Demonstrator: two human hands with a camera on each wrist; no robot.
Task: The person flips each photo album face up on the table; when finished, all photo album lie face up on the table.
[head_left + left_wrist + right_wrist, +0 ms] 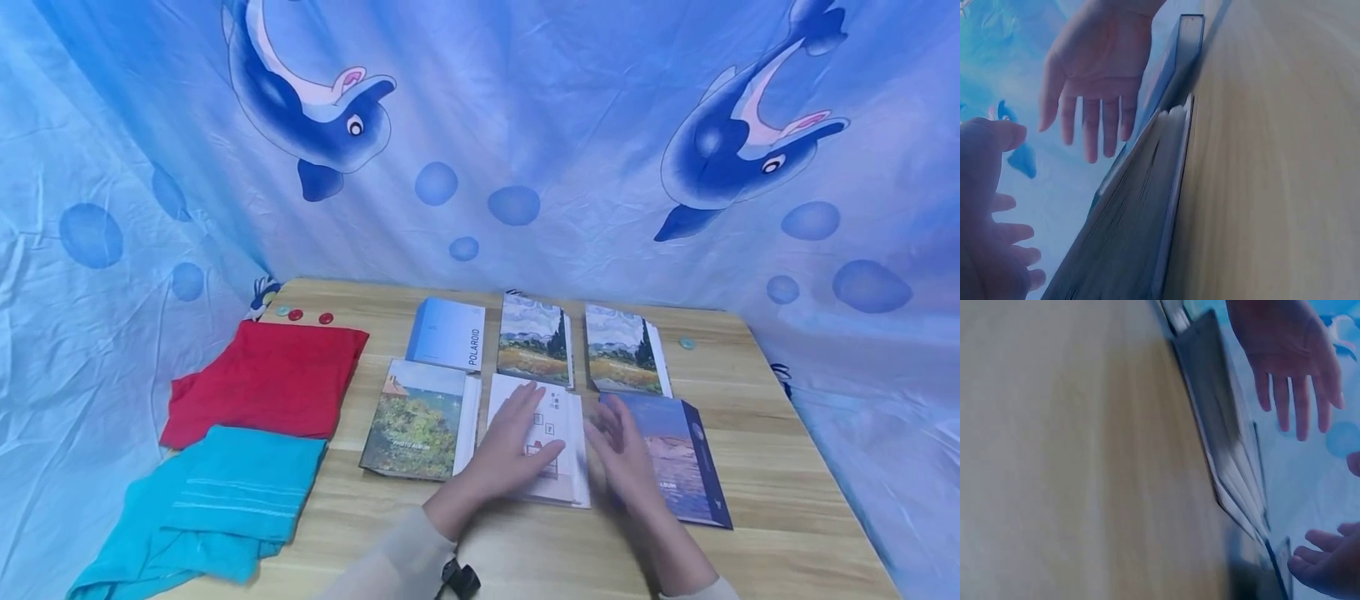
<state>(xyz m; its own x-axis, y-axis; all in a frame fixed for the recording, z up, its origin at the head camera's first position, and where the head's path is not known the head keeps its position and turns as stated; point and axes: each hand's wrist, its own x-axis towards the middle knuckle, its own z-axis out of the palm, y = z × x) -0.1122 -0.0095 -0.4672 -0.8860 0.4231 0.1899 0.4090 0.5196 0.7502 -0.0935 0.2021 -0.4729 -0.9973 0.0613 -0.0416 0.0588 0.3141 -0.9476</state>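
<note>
In the head view my left hand [507,450] is spread above a white album [566,479] with small line drawings, covering part of its cover. My right hand [632,467] hangs with loosely bent fingers over the left side of a blue-purple album [678,450]. The left wrist view shows the left hand [991,231] and the right hand [1100,69] both apart from the album pages [1129,231]. Neither hand holds anything. Fingers of the left hand [1297,362] point downward in the right wrist view, and the right hand [1335,565] is partly cut off.
A garden-picture album [416,425] lies left of the white one. Behind stand a blue Polaroid album [448,333] and two landscape albums [532,342]. Red cloth [270,379] and turquoise cloth [240,492] lie left. Several buttons [326,318] dot the wooden table [780,492].
</note>
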